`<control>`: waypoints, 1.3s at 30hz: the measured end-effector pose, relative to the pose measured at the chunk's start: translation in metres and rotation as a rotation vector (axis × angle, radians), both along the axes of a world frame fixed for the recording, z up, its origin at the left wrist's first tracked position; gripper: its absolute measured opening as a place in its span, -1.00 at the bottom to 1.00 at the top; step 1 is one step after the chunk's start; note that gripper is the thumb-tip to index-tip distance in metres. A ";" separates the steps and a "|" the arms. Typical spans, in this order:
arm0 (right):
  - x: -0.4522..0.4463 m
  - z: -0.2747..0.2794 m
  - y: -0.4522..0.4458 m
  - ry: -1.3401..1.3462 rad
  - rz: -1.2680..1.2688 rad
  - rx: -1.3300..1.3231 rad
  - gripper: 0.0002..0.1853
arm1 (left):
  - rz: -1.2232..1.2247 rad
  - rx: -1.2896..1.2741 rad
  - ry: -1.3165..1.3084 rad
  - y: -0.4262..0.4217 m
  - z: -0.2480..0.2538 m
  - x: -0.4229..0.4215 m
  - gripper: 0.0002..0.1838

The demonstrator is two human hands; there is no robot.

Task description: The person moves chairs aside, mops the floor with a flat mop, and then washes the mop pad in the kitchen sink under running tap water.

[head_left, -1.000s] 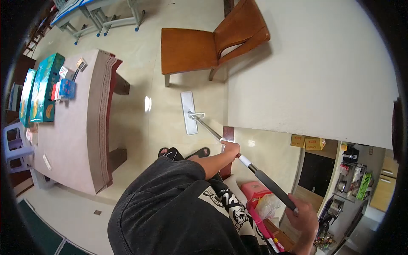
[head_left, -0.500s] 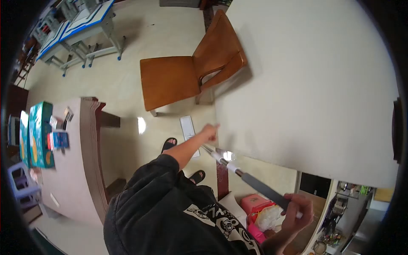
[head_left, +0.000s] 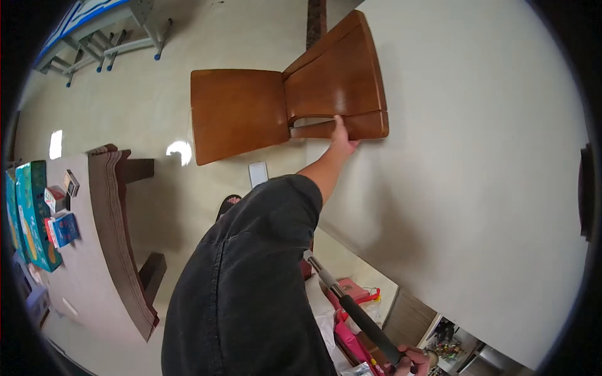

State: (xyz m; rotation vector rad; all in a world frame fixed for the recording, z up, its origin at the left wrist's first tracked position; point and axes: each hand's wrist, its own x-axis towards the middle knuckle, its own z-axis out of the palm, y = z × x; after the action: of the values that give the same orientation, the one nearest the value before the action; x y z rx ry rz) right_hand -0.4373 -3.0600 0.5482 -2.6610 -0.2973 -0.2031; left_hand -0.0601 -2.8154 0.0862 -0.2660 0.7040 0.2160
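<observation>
A brown wooden chair [head_left: 238,113] stands by the white wall. My left hand [head_left: 342,136] is closed on the edge of its backrest, beside the slot in the wood. At lower right my right hand [head_left: 411,362] is wrapped round the dark foam grip of a flat mop [head_left: 367,326]. The mop's metal pole runs up behind my dark sleeve, which hides its middle. Its pale flat head [head_left: 258,173] shows partly on the floor, near my sandalled foot [head_left: 229,203].
The white wall [head_left: 464,163] fills the right side. On the left is a cloth-covered table [head_left: 94,263] with green boxes [head_left: 36,213] and small packs [head_left: 61,229]. Desks [head_left: 113,25] stand at upper left. Pink items and bags [head_left: 351,294] lie near the mop handle.
My left hand has moved up from beside the mop pole and taken hold of the chair's backrest. The camera view has shifted, and the chair looks larger. My right hand keeps the mop's grip.
</observation>
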 end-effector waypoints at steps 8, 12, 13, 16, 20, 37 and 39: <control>0.004 -0.003 -0.047 0.022 -0.082 0.139 -0.88 | -0.127 0.004 0.253 0.010 0.048 -0.096 -0.30; 0.005 -0.007 -0.062 0.062 -0.186 0.297 -0.84 | -0.257 0.145 0.266 0.019 0.007 -0.188 -0.58; 0.006 -0.012 -0.078 0.005 -0.116 0.243 -0.71 | -0.315 0.140 0.312 0.026 0.012 -0.215 -0.65; 0.011 -0.021 -0.113 -0.069 0.038 0.326 -0.93 | -0.346 0.136 0.286 0.041 0.004 -0.299 -0.78; 0.011 -0.025 -0.158 -0.081 0.104 0.360 -0.92 | -0.352 0.089 0.337 0.045 0.003 -0.404 -0.75; 0.011 -0.058 -0.308 0.018 0.411 0.428 -0.84 | -0.246 -0.014 0.307 -0.156 -0.036 -0.654 -0.61; 0.018 -0.059 -0.310 0.025 0.398 0.434 -0.85 | -0.205 -0.070 0.314 -0.180 -0.032 -0.671 -0.60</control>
State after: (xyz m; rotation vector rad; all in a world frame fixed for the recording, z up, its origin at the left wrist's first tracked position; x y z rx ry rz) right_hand -0.4194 -3.3704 0.4890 -2.1252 -0.6808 -0.0924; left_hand -0.7309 -2.9953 0.0538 -0.2267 1.0453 0.0364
